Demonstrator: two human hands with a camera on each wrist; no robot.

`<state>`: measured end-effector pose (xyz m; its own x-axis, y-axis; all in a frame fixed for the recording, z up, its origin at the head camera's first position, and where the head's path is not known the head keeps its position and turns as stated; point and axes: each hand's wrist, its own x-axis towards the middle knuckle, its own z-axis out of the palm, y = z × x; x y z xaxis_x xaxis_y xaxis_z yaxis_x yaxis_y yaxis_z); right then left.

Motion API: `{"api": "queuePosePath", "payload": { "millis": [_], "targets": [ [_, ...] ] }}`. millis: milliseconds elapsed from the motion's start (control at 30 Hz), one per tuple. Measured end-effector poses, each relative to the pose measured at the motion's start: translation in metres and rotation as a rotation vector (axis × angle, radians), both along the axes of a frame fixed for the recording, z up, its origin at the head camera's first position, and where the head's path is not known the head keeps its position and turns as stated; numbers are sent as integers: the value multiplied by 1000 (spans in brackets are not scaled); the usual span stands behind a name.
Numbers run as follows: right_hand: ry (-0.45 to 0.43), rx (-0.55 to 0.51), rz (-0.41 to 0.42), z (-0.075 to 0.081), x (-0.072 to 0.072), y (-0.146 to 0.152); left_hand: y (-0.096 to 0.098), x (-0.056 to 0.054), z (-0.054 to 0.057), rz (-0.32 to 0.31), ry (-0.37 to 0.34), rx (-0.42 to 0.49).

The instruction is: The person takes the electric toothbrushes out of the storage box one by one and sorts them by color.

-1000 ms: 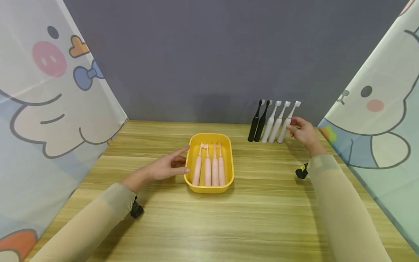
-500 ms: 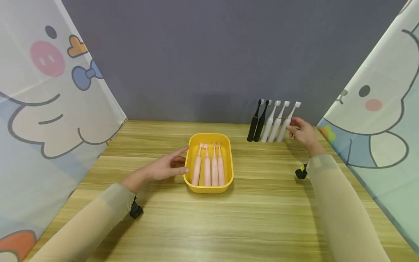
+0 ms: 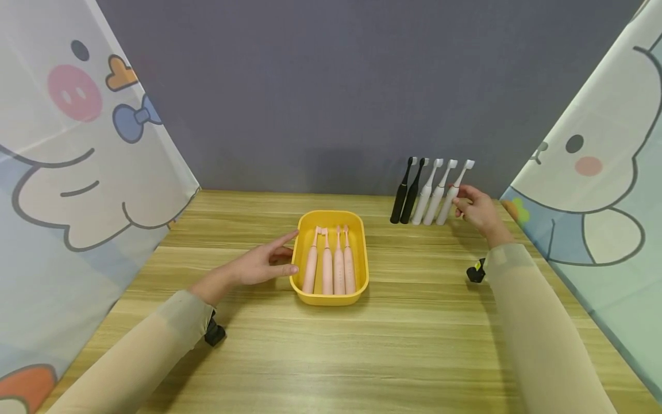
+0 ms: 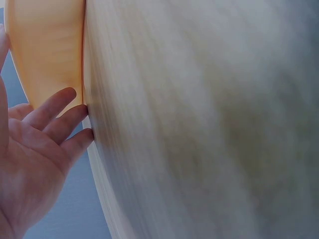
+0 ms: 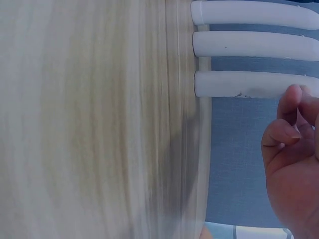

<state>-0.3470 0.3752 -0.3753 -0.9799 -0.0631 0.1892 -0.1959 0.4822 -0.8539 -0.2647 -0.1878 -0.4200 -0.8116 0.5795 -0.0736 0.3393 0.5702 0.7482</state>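
Observation:
At the back right of the table, two black electric toothbrushes [image 3: 411, 201] and three white ones stand upright in a row. My right hand [image 3: 480, 211] pinches the rightmost white electric toothbrush [image 3: 447, 206] by its handle, between thumb and fingers. Its base stands at the table surface in the right wrist view, beside two other white handles [image 5: 249, 45]. My left hand [image 3: 264, 263] touches the left side of a yellow tray [image 3: 331, 300], fingers extended along its wall. Several pink electric toothbrushes [image 3: 328, 270] lie side by side in this tray, heads toward the back.
A grey panel [image 3: 331, 103] rises behind the wooden table [image 3: 331, 356]. Cartoon-printed sheets [image 3: 77, 172] stand along both sides. Each wrist carries a small black device [image 3: 214, 332].

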Motion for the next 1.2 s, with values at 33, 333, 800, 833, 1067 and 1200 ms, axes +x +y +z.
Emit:
{"api": "queuePosePath", "payload": {
  "millis": [33, 333, 800, 833, 1067, 1200],
  "targets": [
    [-4, -2, -1, -3, -3, 2, 0, 0, 0, 0, 1, -2],
    [-30, 31, -11, -22, -21, 14, 0, 0, 0, 3, -2, -6],
    [-36, 38, -11, -26, -26, 17, 1, -1, -1, 7, -6, -5],
    [-36, 38, -10, -26, -25, 17, 1, -1, -1, 7, -7, -4],
    [-40, 39, 10, -10, -12, 3, 2, -1, 0, 7, -16, 2],
    [-37, 43, 16, -3, -4, -2, 2, -1, -1, 6, -13, 2]
  ]
}}
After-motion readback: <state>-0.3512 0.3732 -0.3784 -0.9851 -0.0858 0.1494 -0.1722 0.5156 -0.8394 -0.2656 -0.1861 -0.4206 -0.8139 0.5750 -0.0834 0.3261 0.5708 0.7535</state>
